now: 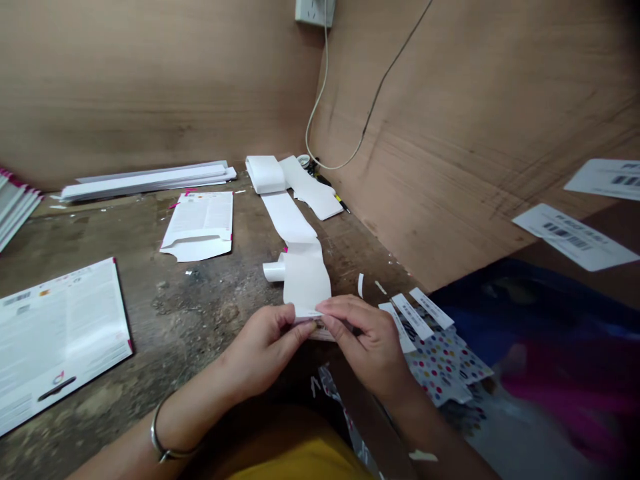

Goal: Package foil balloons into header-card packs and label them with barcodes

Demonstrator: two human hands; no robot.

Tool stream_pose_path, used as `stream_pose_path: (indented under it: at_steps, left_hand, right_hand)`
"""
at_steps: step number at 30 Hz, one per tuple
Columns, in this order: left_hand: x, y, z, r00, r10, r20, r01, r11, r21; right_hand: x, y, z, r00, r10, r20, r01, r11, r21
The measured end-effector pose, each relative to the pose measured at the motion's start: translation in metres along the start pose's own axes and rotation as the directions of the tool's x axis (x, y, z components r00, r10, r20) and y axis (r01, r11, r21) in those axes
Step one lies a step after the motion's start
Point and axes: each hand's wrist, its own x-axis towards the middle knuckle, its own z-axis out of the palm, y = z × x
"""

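Observation:
A long white label strip [307, 277] runs from a folded roll [266, 175] at the back of the table down to its front edge. My left hand [267, 347] pinches the near end of the strip between thumb and fingers. From the other side, my right hand [367, 337] grips the same end, its thumb and forefinger closed on it. A bit of printed label shows below the fingertips, partly hidden. A curled piece of white backing [274, 271] lies beside the strip on the left.
A printed white envelope [200, 223] and a larger printed packet [60, 340] lie to the left. Flat white card [150, 181] is stacked by the back wall. Barcode labels [413, 317] stick out over dotted packaging [440, 363] at right; more barcode labels [575, 237] cling to the right wall. A cable [320, 100] hangs down.

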Motion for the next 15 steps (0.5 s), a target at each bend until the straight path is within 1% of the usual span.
stream_pose_path:
  at_steps: [2, 3, 4, 5, 6, 7, 8, 9, 10, 11, 12, 13, 14, 15]
  left_hand:
    - [0.001, -0.002, 0.002, 0.999, 0.022, -0.023, -0.02, 0.994, 0.105]
    - [0.002, -0.004, 0.003, 0.999, 0.037, -0.036, -0.03, 0.985, 0.168]
    - [0.002, -0.006, 0.004, 0.997, 0.052, -0.049, -0.04, 0.975, 0.22]
    - [0.002, -0.009, 0.005, 0.996, 0.064, -0.062, -0.047, 0.967, 0.252]
    - [0.002, -0.012, 0.005, 0.995, 0.065, -0.075, -0.044, 0.965, 0.258]
    - [0.002, -0.015, 0.005, 0.995, 0.056, -0.087, -0.033, 0.968, 0.249]
    - [0.001, -0.017, 0.004, 0.993, 0.042, -0.107, -0.016, 0.971, 0.238]
    - [0.001, -0.019, 0.003, 0.989, 0.029, -0.143, 0.006, 0.971, 0.241]
    - [0.001, -0.021, 0.0, 0.98, 0.02, -0.2, 0.034, 0.964, 0.265]
    - [0.001, -0.022, -0.003, 0.961, 0.023, -0.275, 0.065, 0.95, 0.306]
    - [0.001, -0.023, -0.007, 0.931, 0.041, -0.362, 0.097, 0.93, 0.355]
    - [0.001, -0.023, -0.011, 0.894, 0.071, -0.442, 0.127, 0.906, 0.403]
    - [0.002, -0.022, -0.014, 0.858, 0.099, -0.503, 0.158, 0.883, 0.443]
    - [0.003, -0.022, -0.016, 0.834, 0.122, -0.539, 0.18, 0.862, 0.473]
  right_hand:
    - [-0.003, 0.002, 0.005, 0.991, 0.071, -0.115, -0.07, 0.997, 0.014]
    - [-0.003, 0.004, 0.006, 0.974, 0.129, -0.186, -0.123, 0.991, 0.045]
    - [-0.002, 0.007, 0.005, 0.944, 0.2, -0.262, -0.18, 0.979, 0.098]
    - [-0.001, 0.01, 0.001, 0.9, 0.27, -0.343, -0.221, 0.959, 0.174]
    - [0.001, 0.013, -0.005, 0.847, 0.328, -0.419, -0.233, 0.937, 0.261]
    - [0.003, 0.015, -0.013, 0.786, 0.356, -0.506, -0.207, 0.922, 0.326]
    - [0.004, 0.016, -0.023, 0.72, 0.338, -0.606, -0.16, 0.931, 0.329]
    - [0.003, 0.017, -0.033, 0.661, 0.266, -0.702, -0.126, 0.961, 0.246]
    - [0.0, 0.017, -0.043, 0.631, 0.136, -0.764, -0.121, 0.99, 0.076]
    - [-0.005, 0.016, -0.051, 0.651, -0.033, -0.758, -0.13, 0.98, -0.154]
    - [-0.012, 0.016, -0.057, 0.716, -0.194, -0.671, -0.118, 0.914, -0.389]
    - [-0.021, 0.016, -0.059, 0.798, -0.304, -0.52, -0.062, 0.818, -0.572]
    - [-0.03, 0.018, -0.057, 0.868, -0.35, -0.352, 0.027, 0.74, -0.672]
    - [-0.04, 0.021, -0.053, 0.908, -0.363, -0.209, 0.119, 0.703, -0.701]
